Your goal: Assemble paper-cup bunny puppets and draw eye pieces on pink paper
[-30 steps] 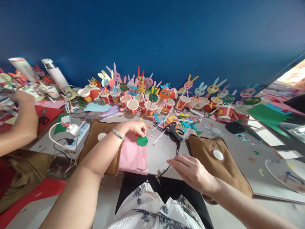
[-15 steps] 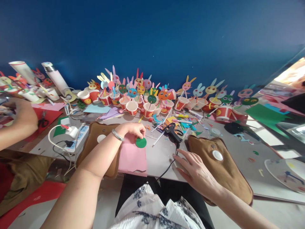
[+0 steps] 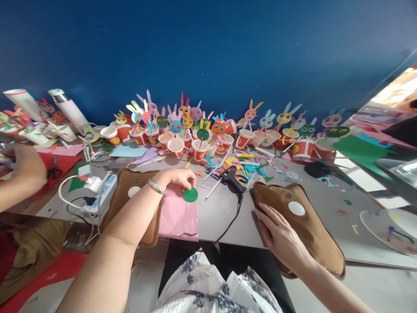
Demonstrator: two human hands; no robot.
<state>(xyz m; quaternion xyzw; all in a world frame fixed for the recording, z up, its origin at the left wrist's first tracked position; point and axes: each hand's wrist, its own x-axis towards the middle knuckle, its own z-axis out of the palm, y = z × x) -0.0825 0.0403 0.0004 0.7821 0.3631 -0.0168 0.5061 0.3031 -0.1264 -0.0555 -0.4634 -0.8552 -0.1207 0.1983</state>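
My left hand (image 3: 182, 177) pinches the edge of a green paper circle (image 3: 190, 195), held over a sheet of pink paper (image 3: 179, 217) at the table's front edge. My right hand (image 3: 280, 230) rests with fingers stretched out on the near left side of a brown hot-water bag (image 3: 306, 234). It grips nothing. Between my hands, a black glue gun (image 3: 233, 179) lies on the table, its cable running toward the front edge. A second brown bag (image 3: 130, 208) lies partly under my left forearm.
Several red paper cups (image 3: 176, 148) with paper rabbit faces line the blue wall. Paper scraps and markers (image 3: 247, 163) lie before them. A white power strip (image 3: 106, 191) with plugs is at left. Another person's hand (image 3: 28, 167) is at far left, near scissors (image 3: 54, 169).
My right hand has moved right, off the glue gun's cable and onto the brown bag. My left hand still pinches the green circle. The whole view has shifted slightly.
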